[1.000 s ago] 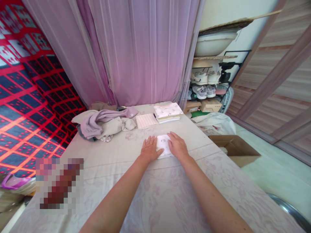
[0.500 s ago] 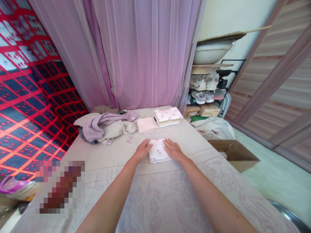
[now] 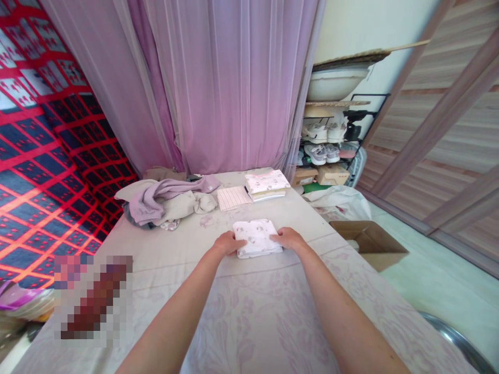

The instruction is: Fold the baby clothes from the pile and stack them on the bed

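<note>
A folded white cloth with a small pinkish print (image 3: 258, 240) is between my hands, over the middle of the bed (image 3: 273, 311). My left hand (image 3: 229, 243) grips its left edge, thumb on top and fingers underneath. At the right edge my right hand (image 3: 289, 239) holds it the same way, thumb on top. The fingers under the cloth are hidden. Beyond it lie a striped folded cloth (image 3: 234, 198) and a stack of folded cloths (image 3: 268, 182) with a similar print on top.
Rumpled clothes (image 3: 167, 202) are heaped at the bed's far left. On the right floor stand an open cardboard box (image 3: 374, 241) and a white plastic bag (image 3: 343, 201). A shoe rack (image 3: 331, 140) is behind them. A metal basin (image 3: 452, 335) shows at lower right.
My hands have gone from lying flat on the folded cloth to gripping its two side edges. The cloth's top now shows more fully. The view has shifted slightly.
</note>
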`<action>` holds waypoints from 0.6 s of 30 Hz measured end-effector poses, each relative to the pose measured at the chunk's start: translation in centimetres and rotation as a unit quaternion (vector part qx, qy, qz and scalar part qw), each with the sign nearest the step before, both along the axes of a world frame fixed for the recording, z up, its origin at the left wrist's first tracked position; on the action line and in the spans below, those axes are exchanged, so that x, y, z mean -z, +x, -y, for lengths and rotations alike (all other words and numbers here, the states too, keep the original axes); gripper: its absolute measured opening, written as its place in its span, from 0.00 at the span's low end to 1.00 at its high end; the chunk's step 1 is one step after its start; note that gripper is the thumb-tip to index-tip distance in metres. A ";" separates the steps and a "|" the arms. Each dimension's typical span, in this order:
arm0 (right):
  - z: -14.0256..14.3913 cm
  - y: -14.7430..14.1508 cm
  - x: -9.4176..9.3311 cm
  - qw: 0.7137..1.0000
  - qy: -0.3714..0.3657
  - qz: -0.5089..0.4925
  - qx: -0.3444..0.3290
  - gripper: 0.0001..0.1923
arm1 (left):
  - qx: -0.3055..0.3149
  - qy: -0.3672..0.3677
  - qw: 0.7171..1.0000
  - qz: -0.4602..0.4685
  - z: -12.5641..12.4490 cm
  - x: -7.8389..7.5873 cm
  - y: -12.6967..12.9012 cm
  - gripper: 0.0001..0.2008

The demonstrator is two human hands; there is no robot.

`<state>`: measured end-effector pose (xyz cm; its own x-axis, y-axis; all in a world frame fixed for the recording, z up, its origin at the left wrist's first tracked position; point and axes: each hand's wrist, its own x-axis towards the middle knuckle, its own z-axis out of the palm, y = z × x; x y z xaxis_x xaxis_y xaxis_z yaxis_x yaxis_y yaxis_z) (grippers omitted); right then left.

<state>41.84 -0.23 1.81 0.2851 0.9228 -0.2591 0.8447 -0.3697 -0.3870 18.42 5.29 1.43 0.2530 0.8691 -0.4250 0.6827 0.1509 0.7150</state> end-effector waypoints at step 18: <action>2.7 -1.5 0.8 0.932 0.083 -0.325 0.141 0.34 | 0.007 0.160 0.986 0.041 5.9 0.5 -0.6 0.40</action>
